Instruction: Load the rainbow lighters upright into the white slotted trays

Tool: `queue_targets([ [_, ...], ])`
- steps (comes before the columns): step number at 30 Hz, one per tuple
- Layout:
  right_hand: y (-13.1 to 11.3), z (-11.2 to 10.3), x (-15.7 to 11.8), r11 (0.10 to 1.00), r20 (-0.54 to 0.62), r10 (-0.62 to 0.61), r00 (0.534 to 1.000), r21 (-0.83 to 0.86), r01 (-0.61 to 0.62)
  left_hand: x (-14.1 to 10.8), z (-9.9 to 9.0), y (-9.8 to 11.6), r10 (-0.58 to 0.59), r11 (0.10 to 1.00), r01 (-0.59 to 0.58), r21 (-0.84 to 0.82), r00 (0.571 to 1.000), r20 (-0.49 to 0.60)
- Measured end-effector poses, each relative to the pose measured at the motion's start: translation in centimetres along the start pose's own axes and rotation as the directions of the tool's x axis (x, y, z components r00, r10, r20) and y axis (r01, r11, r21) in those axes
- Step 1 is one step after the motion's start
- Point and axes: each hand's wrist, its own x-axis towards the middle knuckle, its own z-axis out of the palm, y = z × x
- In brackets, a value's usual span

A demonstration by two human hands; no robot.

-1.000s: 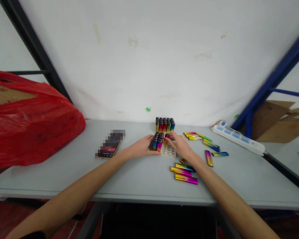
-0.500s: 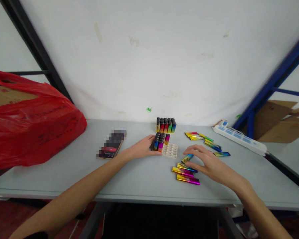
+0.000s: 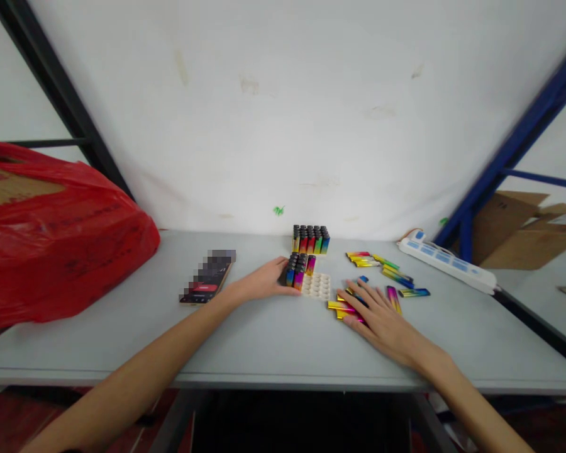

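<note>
My left hand (image 3: 266, 279) grips the left side of a white tray (image 3: 317, 286) with round hollows, its thumb along the near edge. In the tray's left part stand several black-topped, metallic-coloured lighters (image 3: 296, 270), close against my fingers. The hollows on its right side show bare. My right hand (image 3: 375, 313) lies flat with fingers spread over a small pile of loose yellow and magenta lighters (image 3: 337, 306), partly hiding them. A magenta lighter (image 3: 393, 299) sticks out beyond the back of that hand.
A second block of upright lighters (image 3: 310, 240) stands near the wall. More loose lighters (image 3: 396, 275) lie to the right, before a white power strip (image 3: 448, 260). On the left are a phone (image 3: 207, 277) and a red plastic bag (image 3: 66, 242). A cardboard box (image 3: 532, 233) sits far right.
My right hand has come down flat and spread onto the loose lighters, which have been pushed closer together and away from me. A magenta one now lies to its right. The left hand keeps its grip.
</note>
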Motion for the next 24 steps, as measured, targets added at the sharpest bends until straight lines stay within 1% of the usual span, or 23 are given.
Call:
queue_targets([
  [3,1.4,-0.6,1.2,1.000,0.005,0.004,1.000,-0.008,-0.004,-0.1,-0.4,-0.2,0.004,1.000,-0.004,0.012,1.000,0.005],
  [6,3.5,-1.5,2.9,0.999,0.006,-0.044,0.999,0.028,0.044,-0.2,-0.6,-0.4,-0.004,0.999,0.004,0.032,1.000,-0.002],
  [8,5.5,-2.2,4.4,0.996,-0.042,-0.083,0.996,0.042,0.084,-0.3,-0.7,-0.4,-0.015,0.999,0.015,0.044,1.000,-0.005],
  [10,7.4,-2.8,5.9,0.996,-0.113,-0.088,0.990,-0.007,0.088,-0.3,-0.6,-0.4,-0.017,0.999,0.017,0.041,1.000,0.001],
  [13,9.1,-3.2,7.8,0.990,-0.044,-0.128,0.991,-0.060,0.125,-0.5,-0.5,-0.4,-0.002,1.000,0.002,0.029,1.000,-0.010],
  [14,9.2,-3.2,8.1,0.988,-0.027,-0.129,0.991,-0.085,0.127,-0.5,-0.4,-0.4,0.002,1.000,-0.002,0.027,1.000,-0.017],
  [16,9.0,-3.2,8.5,0.983,-0.038,-0.113,0.993,-0.152,0.106,-0.6,-0.2,-0.4,0.003,1.000,-0.002,0.021,1.000,-0.030],
  [18,8.5,-3.4,8.6,0.979,-0.090,-0.089,0.992,-0.190,0.071,-0.5,0.1,-0.4,0.000,1.000,0.000,0.011,0.999,-0.042],
  [19,8.2,-3.5,8.6,0.983,-0.124,-0.075,0.989,-0.175,0.053,-0.5,0.2,-0.3,0.000,1.000,0.000,0.003,0.999,-0.049],
  [20,8.0,-3.6,8.7,0.991,-0.161,-0.055,0.985,-0.129,0.034,-0.5,0.4,-0.3,0.001,1.000,-0.001,-0.005,0.998,-0.056],
  [22,7.3,-3.9,9.0,0.999,-0.214,-0.004,0.977,0.041,0.013,-0.4,0.9,0.0,-0.005,1.000,0.004,-0.020,0.998,-0.067],
  [24,6.4,-4.2,9.7,0.974,-0.234,0.037,0.972,0.228,0.018,-0.3,1.3,0.3,-0.017,0.999,0.015,-0.030,0.997,-0.074],
])
